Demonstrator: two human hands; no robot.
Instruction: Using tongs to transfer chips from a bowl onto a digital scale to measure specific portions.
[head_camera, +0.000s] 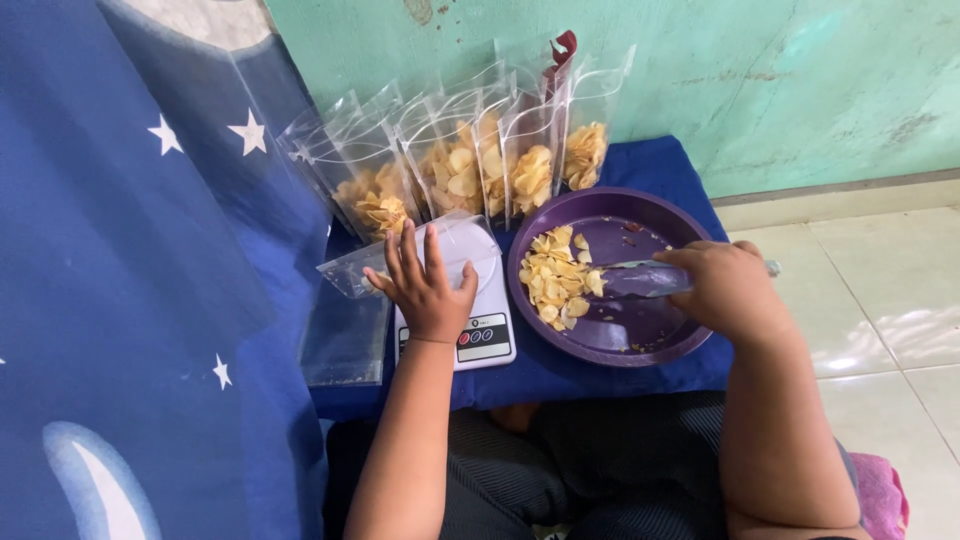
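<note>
My left hand (428, 287) rests with spread fingers on a clear plastic bag (352, 272) lying over a small white kitchen scale (478, 334). My right hand (727, 289) grips a metal scoop (640, 278) whose tip lies inside a purple round bowl (640, 345). A heap of yellow chips (556, 277) sits at the bowl's left side, just past the scoop's tip.
Several clear bags with chips (455, 160) stand in a row against the green wall behind the scale. An empty bag (345, 345) lies left of the scale. All rest on a blue cloth (660, 165). A blue star-patterned fabric (120, 300) hangs at left; white floor tiles (880, 290) are at right.
</note>
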